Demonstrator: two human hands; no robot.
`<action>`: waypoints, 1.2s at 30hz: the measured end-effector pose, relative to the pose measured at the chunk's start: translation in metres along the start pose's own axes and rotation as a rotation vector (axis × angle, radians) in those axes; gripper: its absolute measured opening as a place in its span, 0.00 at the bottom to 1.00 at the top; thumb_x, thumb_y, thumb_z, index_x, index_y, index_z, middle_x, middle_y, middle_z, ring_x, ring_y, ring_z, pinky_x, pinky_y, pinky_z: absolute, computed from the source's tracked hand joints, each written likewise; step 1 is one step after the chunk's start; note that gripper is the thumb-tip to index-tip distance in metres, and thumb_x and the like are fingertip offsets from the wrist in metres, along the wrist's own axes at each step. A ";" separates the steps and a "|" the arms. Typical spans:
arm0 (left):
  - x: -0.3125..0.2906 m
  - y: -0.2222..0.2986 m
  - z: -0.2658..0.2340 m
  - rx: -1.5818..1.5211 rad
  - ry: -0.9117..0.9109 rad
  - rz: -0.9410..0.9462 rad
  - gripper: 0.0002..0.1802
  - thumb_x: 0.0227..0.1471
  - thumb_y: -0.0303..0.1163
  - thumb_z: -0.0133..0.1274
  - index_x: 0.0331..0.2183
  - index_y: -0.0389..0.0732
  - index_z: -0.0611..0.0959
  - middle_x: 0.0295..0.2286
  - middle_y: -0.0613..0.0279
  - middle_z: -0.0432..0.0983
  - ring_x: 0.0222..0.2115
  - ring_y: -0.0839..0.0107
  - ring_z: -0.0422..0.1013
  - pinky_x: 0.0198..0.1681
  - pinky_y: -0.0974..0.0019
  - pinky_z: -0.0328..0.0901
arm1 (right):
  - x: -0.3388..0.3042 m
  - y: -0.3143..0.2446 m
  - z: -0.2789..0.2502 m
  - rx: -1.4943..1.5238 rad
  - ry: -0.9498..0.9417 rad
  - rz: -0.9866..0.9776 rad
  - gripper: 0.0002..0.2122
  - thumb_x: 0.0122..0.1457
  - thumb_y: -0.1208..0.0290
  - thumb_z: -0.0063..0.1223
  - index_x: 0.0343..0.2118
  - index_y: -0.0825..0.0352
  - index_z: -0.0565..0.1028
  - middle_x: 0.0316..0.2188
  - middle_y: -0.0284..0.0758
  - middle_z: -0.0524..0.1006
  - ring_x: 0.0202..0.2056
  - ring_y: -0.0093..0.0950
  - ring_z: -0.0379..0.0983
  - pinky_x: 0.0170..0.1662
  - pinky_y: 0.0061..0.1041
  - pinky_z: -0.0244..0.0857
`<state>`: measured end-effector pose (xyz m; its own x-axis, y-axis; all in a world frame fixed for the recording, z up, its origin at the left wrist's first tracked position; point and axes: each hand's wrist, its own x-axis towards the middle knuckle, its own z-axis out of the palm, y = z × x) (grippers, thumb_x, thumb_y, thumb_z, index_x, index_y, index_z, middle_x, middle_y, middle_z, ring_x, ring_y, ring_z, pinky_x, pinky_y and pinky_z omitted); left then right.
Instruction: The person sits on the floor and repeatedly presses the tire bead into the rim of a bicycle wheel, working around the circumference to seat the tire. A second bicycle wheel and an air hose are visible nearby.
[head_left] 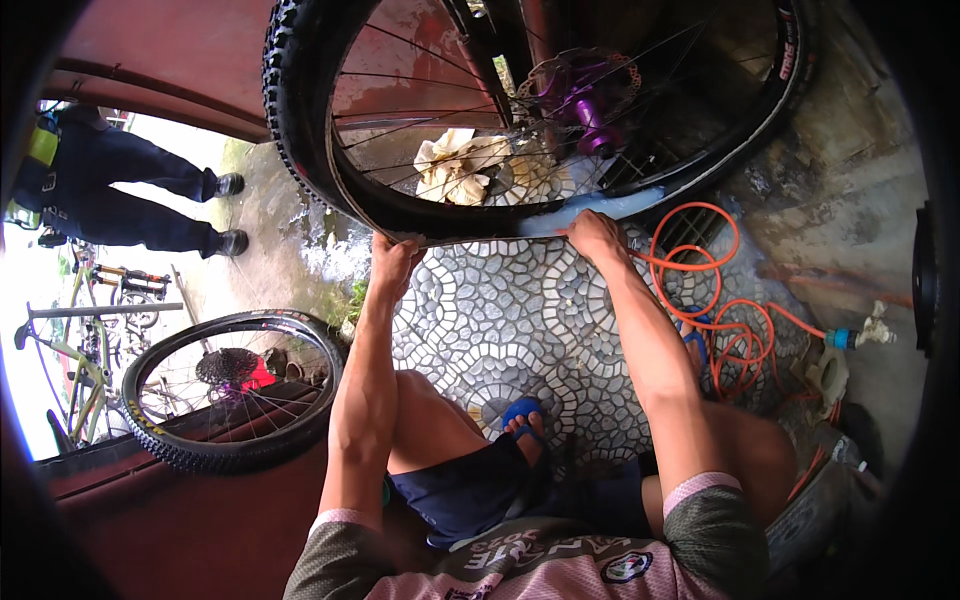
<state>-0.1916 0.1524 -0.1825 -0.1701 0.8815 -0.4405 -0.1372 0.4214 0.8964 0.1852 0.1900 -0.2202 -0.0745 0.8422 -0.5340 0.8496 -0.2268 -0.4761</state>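
Note:
A bicycle wheel stands in front of me, its black knobby tyre (pixel 308 150) hanging partly off the rim along the near side. In the middle are a purple hub (pixel 592 125) and a brake disc (pixel 628 80). My left hand (pixel 395 262) is closed round the tyre's lower edge, left of centre. Farther right, my right hand (pixel 597 238) grips the same edge, its fingertips partly hidden. Beside it, a milky, bluish-white liquid (pixel 625 203) coats the inside of the tyre.
Crumpled beige cloth (pixel 455 168) lies behind the spokes. An orange hose (pixel 735 345) coils at the right, ending in a blue connector (pixel 840 338). A second wheel (pixel 180 448) with a cassette leans at the left, near a green bicycle frame (pixel 92 375). Another person (pixel 150 215) stands at the far left.

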 end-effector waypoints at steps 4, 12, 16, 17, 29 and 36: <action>-0.002 0.011 0.012 0.026 0.020 -0.035 0.23 0.57 0.15 0.47 0.53 0.45 0.72 0.48 0.61 0.79 0.50 0.62 0.77 0.60 0.49 0.69 | -0.008 -0.077 0.033 -0.039 -0.034 -0.045 0.16 0.66 0.56 0.52 0.42 0.63 0.85 0.41 0.46 0.84 0.47 0.44 0.81 0.50 0.41 0.74; 0.003 0.005 -0.007 -0.023 -0.130 -0.007 0.23 0.54 0.12 0.47 0.51 0.40 0.73 0.47 0.57 0.78 0.48 0.61 0.77 0.55 0.56 0.74 | -0.001 -0.176 0.044 0.399 -0.118 -0.518 0.21 0.67 0.51 0.48 0.27 0.64 0.80 0.23 0.42 0.79 0.23 0.33 0.75 0.31 0.37 0.69; -0.002 0.004 0.001 -0.098 -0.055 -0.006 0.21 0.54 0.12 0.46 0.49 0.38 0.78 0.45 0.56 0.81 0.48 0.59 0.79 0.58 0.53 0.72 | -0.002 -0.131 0.055 0.302 -0.048 -0.367 0.18 0.64 0.53 0.49 0.28 0.63 0.82 0.31 0.47 0.82 0.34 0.46 0.81 0.40 0.43 0.74; -0.005 0.003 -0.002 -0.123 -0.021 -0.013 0.20 0.55 0.13 0.46 0.47 0.37 0.80 0.44 0.56 0.82 0.47 0.58 0.79 0.58 0.52 0.72 | -0.016 -0.144 0.042 0.303 -0.065 -0.368 0.18 0.64 0.54 0.49 0.29 0.62 0.82 0.32 0.48 0.82 0.36 0.48 0.81 0.41 0.44 0.74; -0.004 0.024 0.034 -0.124 0.155 0.010 0.13 0.63 0.28 0.47 0.49 0.37 0.75 0.41 0.54 0.79 0.41 0.56 0.79 0.47 0.44 0.77 | -0.018 -0.155 0.067 0.261 0.144 -0.433 0.13 0.63 0.61 0.51 0.41 0.62 0.83 0.34 0.51 0.82 0.39 0.53 0.80 0.43 0.49 0.74; 0.000 0.016 0.020 -0.286 -0.036 0.027 0.16 0.59 0.23 0.43 0.47 0.32 0.78 0.44 0.46 0.79 0.46 0.52 0.77 0.54 0.41 0.72 | -0.029 -0.157 0.047 0.309 0.119 -0.499 0.13 0.66 0.56 0.51 0.40 0.57 0.84 0.36 0.47 0.82 0.40 0.50 0.80 0.42 0.47 0.73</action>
<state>-0.1743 0.1636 -0.1676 -0.1433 0.9008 -0.4100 -0.4039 0.3250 0.8551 0.0289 0.1783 -0.1631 -0.3511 0.9286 -0.1198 0.5342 0.0935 -0.8402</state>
